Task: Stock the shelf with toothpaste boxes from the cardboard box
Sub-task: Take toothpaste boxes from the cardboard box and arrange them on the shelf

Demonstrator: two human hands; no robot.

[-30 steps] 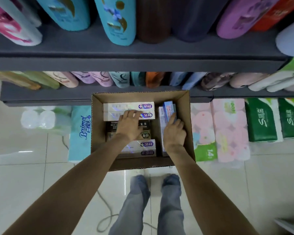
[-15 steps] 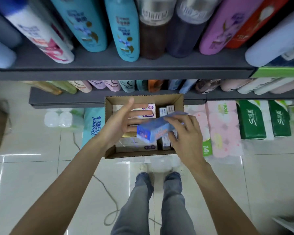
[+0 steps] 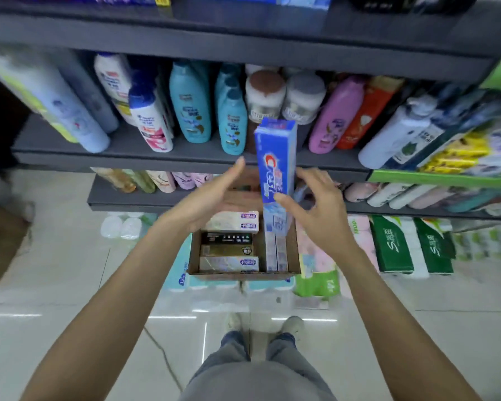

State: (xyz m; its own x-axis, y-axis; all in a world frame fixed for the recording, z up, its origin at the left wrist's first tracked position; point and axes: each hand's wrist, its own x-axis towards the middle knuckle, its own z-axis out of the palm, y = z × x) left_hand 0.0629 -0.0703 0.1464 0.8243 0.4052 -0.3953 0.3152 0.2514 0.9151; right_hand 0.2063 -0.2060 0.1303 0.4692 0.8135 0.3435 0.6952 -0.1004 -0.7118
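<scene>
A blue toothpaste box [image 3: 276, 157] stands upright in the air in front of the shelves. My right hand [image 3: 315, 206] pinches its lower end between thumb and fingers. My left hand [image 3: 209, 202] hovers just left of it with straight fingers, holding nothing. Below both hands the open cardboard box [image 3: 193, 256] sits on packs of tissue on the floor. Several toothpaste boxes [image 3: 229, 250] lie in it: pale and dark ones flat on the left, narrow ones on edge at the right.
A grey shelf [image 3: 128, 157] of shampoo bottles [image 3: 190, 108] runs behind the raised box, with another shelf edge [image 3: 243, 44] above it and a lower one [image 3: 122, 201] of bottles. Green and pink tissue packs [image 3: 394, 244] line the floor at right. My feet stand on white tiles.
My right hand has lifted the blue box higher and turned it from lying sideways to upright. The left hand let go of it. My view tilted up to the shelves.
</scene>
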